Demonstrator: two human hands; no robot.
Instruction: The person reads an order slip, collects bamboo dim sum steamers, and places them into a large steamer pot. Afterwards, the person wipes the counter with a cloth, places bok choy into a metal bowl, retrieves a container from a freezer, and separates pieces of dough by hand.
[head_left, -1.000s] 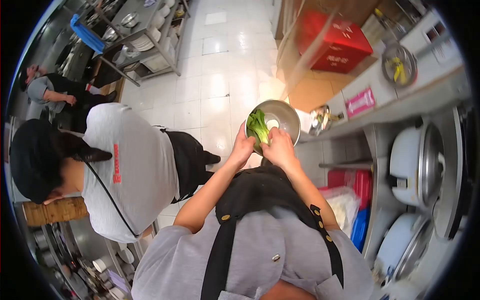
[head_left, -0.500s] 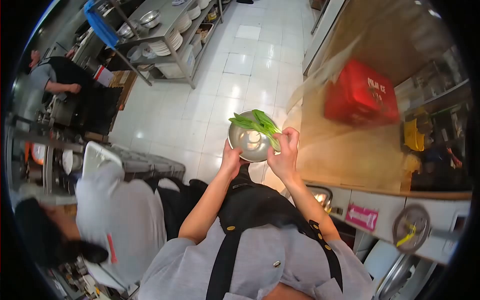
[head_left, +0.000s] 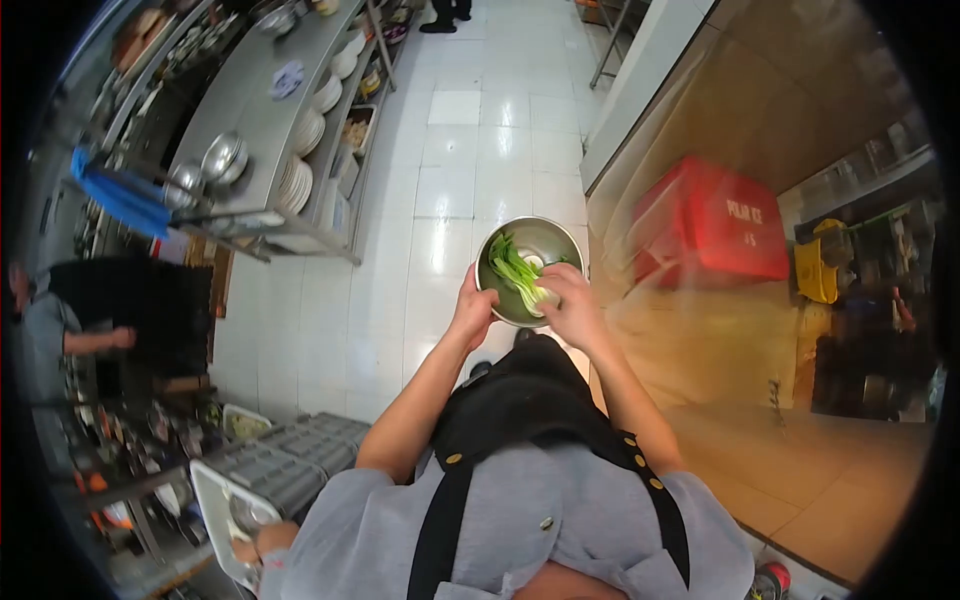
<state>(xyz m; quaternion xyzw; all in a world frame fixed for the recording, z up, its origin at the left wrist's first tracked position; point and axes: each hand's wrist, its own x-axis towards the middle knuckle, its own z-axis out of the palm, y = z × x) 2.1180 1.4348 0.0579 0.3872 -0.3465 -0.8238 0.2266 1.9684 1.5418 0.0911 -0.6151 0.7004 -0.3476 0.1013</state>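
A round steel bowl (head_left: 556, 232) is held in front of my body, above the tiled floor. My left hand (head_left: 474, 310) grips its left rim, thumb over the edge and fingers beneath. Inside the bowl lies leafy green bok choy (head_left: 513, 268), its leaves pointing up and left and its pale stems toward me. At the bowl's right side, my right hand (head_left: 570, 305) has its fingers closed on the stem ends. The fingertips are partly hidden behind the back of that hand.
On the left a steel shelf (head_left: 262, 130) carries metal bowls (head_left: 225, 158) and stacked plates (head_left: 296, 185). A red box (head_left: 710, 225) shows behind a clear plastic curtain (head_left: 660, 350) at right. Another person (head_left: 50, 330) stands far left. Grey crates (head_left: 290, 465) sit lower left.
I have moved forward along the aisle, so the shelf and crates sit differently in view. The bok choy, which stuck out over the rim, now lies lower inside the bowl.
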